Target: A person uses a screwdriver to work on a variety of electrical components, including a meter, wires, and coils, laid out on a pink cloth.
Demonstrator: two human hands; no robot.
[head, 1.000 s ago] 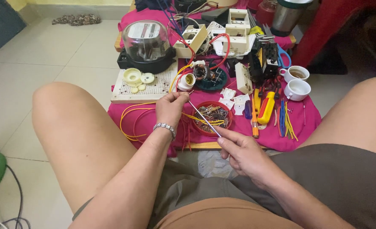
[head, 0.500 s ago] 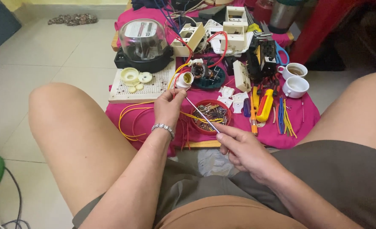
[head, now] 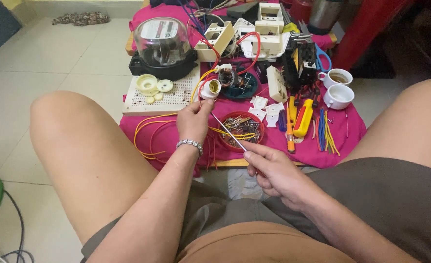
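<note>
- My left hand (head: 192, 122) was pinching the white lamp socket (head: 210, 88) over the pink cloth (head: 332, 146).
- Right hand (head: 274, 170) gripped a thin screwdriver (head: 229, 130), tip near the socket.
- Looked like terminal-screw work; lining up the tip needed steadiness.
- Red screw bowl (head: 239, 130) sat just beside.

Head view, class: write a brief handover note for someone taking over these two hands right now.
Left hand: fingers pinch a white lamp holder with yellow wire attached, above the pink cloth.
Right hand: grips a screwdriver, tip pointing at the holder.
Nearby: red bowl of screws, pliers, two cups.
Done: holder picked up, tool aimed.
Left: whether any screw is tightened cannot be seen.
</note>
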